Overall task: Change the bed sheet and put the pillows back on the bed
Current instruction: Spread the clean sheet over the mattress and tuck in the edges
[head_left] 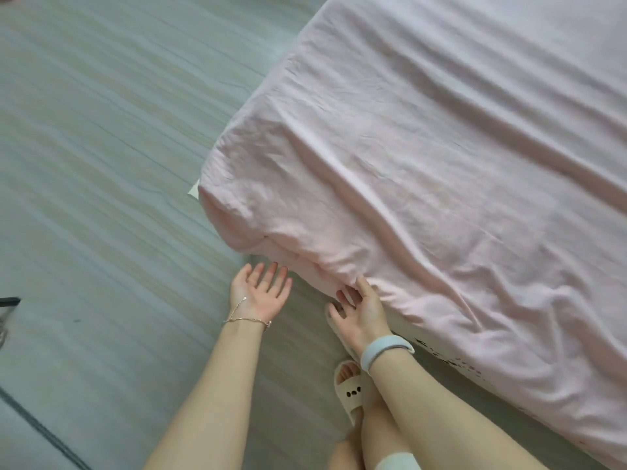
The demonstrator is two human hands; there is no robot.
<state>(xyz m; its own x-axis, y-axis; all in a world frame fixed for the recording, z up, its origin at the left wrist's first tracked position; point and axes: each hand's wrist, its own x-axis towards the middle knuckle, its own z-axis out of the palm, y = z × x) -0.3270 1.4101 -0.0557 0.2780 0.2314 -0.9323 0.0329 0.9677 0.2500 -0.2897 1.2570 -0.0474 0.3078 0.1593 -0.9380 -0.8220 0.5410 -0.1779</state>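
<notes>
A pale pink bed sheet (pixel 424 157) covers the mattress and wraps its near corner, bunched and wrinkled there. A strip of white mattress side (pixel 451 359) with dark print shows under the sheet's hem. My left hand (pixel 259 293) is palm up with straight fingers, just below the corner and apart from the cloth. My right hand (pixel 359 310) is spread, its thumb touching the sheet's lower edge beside the corner. No pillow is in view.
Grey wood-grain floor (pixel 101 164) fills the left and bottom. My feet in cream slippers (pixel 349 390) stand close to the bed's side. A dark object (pixel 8 303) pokes in at the left edge.
</notes>
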